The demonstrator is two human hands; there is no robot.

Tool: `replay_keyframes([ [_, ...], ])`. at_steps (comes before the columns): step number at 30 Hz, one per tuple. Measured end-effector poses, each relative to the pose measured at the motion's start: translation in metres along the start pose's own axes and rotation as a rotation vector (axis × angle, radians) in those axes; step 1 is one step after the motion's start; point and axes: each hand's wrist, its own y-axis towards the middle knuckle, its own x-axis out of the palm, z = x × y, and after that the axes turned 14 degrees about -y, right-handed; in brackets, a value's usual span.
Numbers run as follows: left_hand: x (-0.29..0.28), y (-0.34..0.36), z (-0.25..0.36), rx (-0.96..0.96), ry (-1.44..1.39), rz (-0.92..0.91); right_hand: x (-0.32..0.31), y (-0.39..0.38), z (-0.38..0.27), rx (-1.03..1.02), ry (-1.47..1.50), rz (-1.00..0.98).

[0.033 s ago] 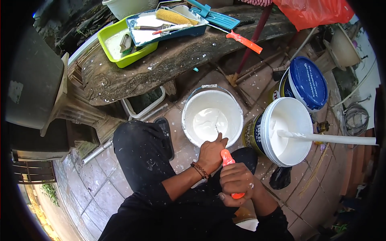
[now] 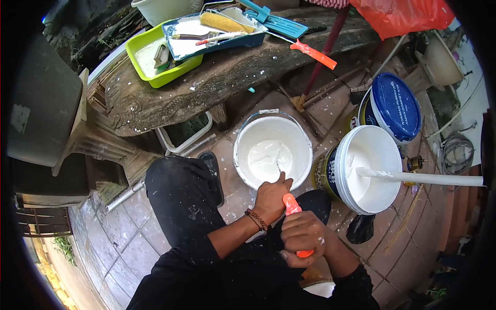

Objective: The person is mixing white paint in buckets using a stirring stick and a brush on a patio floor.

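Right grip is closed around the bright orange, paint-flecked plastic handle; one end pokes out above the fist, the other shows below it. Left grip is curled just ahead of that upper end, at the near rim of the round white plastic bucket, fingers by a thin, paint-smeared rod; can't tell if they close on it. Rod dips into glossy, rippled white paint in the bucket bottom. Right of it: tall white ribbed-rim pail, dark label, smooth white round pole leaning out over its rim. Behind that, lidded pail with round blue plastic lid. Rough, carved dark wood desk beyond carries a rectangular lime-green plastic tray and a fuzzy yellow roller. Floor is paint-spotted square tile.
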Motion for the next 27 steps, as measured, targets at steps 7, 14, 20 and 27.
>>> replay_keyframes([
  [7, -0.03, 0.013, 0.011, 0.132, 0.249, -0.361, -0.016, -0.004, -0.015, 0.029, 0.027, -0.358],
  [14, -0.008, 0.008, -0.004, 0.23, 0.033, -0.144, -0.067, -0.023, -0.061, 0.481, -0.281, -0.511],
  [20, 0.024, 0.001, 0.005, 0.202, 0.068, -0.219, -0.05, -0.111, -0.08, 0.936, -0.091, -0.303],
  [27, 0.043, -0.003, 0.001, 0.238, 0.047, -0.229, -0.032, -0.143, -0.087, 1.154, -0.465, -0.32],
])
